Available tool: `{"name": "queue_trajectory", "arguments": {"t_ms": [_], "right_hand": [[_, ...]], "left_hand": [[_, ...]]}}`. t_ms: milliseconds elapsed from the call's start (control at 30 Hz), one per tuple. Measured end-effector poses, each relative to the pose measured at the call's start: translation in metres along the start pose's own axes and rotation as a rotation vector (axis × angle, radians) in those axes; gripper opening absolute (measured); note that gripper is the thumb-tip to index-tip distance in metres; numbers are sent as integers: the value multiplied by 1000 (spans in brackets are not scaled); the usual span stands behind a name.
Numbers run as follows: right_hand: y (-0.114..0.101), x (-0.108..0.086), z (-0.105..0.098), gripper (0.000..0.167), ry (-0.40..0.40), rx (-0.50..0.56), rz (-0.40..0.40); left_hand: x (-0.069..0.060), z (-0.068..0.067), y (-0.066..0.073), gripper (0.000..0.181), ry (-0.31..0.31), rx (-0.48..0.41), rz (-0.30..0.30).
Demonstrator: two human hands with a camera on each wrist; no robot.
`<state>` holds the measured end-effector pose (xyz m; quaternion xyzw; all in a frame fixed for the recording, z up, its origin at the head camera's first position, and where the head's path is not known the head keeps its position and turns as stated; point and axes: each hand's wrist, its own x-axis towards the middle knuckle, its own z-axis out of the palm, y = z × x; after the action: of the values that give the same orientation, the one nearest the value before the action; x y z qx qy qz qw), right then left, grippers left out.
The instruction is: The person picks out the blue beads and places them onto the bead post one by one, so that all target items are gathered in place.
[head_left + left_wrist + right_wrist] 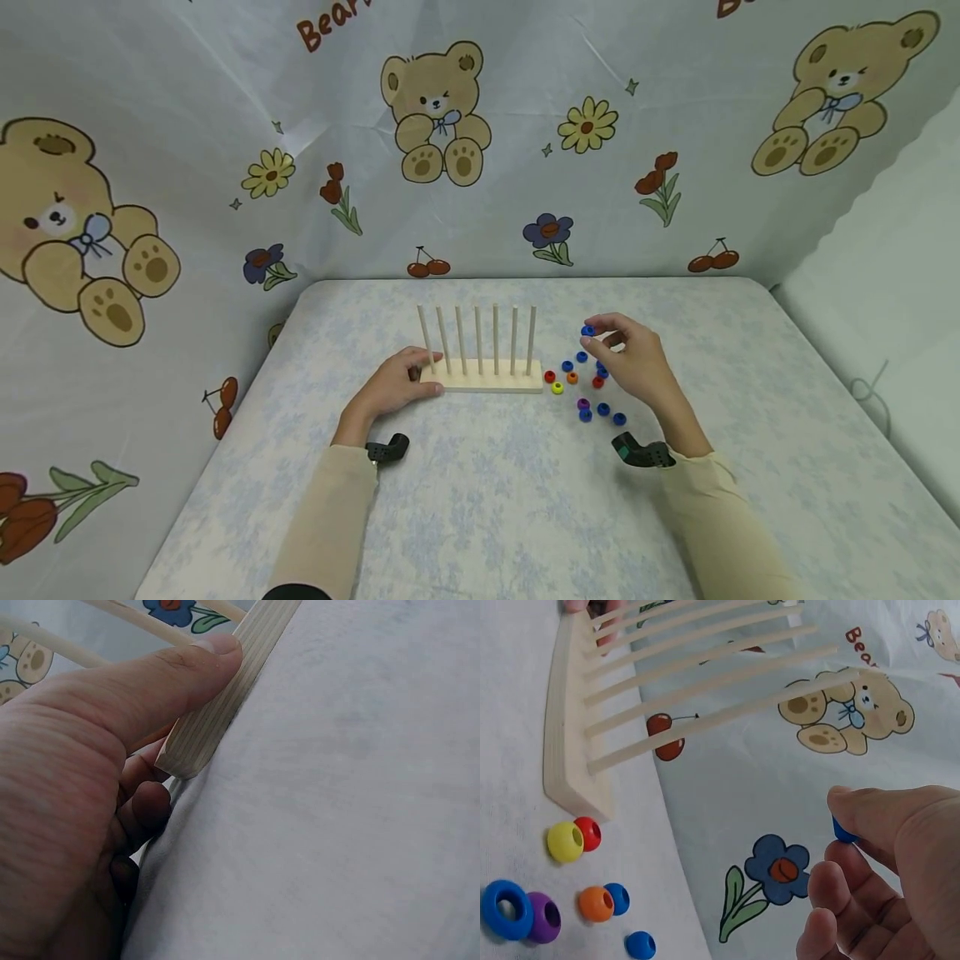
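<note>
Gripping the left end of the rack (487, 387), the left hand (390, 383) sits at its nine o'clock, thumb (172, 686) laid along the near edge and fingers around the far side. At the hand's seven o'clock lies the left sleeve (326, 508), with the left camera (387, 448) at six. The rack rests on the table (495, 500), its seven pegs (477, 337) upright in a row.

Taking the rack's right end as the dial, a red bead (550, 377) lies just beside it at three o'clock, a yellow bead (557, 387) at four near the red, and an orange bead (572, 377) farther out at three. At four, well past the yellow, a purple bead (583, 404) lies near three blue ones.

Between one and two, a blue bead (588, 331) is pinched by thumb and forefinger of the right hand (633, 358), its other fingers loosely bent. At that hand's six is the right camera (643, 452); at five, the right sleeve (727, 517). Beyond the table, at twelve, hangs a bear-print cloth (517, 50).
</note>
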<state>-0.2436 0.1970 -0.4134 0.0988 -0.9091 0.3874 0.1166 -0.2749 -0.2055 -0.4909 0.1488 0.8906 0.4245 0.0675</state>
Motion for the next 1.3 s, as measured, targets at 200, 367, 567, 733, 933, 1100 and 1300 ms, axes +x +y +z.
{"name": "queue_trajectory", "arguments": {"t_ms": [200,367,567,733,933,1100,1300], "right_hand": [[-18,3,0,33,84,67,-54],[-31,7,2,33,128,91,-80],[-43,13,2,32,145,125,-104],[-50,17,4,31,135,168,-125],[-55,22,9,32,122,203,-131],[-60,23,13,31,116,218,-150],[-65,26,16,32,110,206,-164]], "left_hand": [[0,0,0,55,-6,0,-12],[0,1,-1,54,-4,-10,-25],[1,1,0,55,0,-17,-15],[1,1,-1,55,-7,-26,-29],[3,-1,-1,54,-7,-36,-29],[2,0,-3,56,-8,-12,-10],[3,1,-6,56,-4,0,0]]}}
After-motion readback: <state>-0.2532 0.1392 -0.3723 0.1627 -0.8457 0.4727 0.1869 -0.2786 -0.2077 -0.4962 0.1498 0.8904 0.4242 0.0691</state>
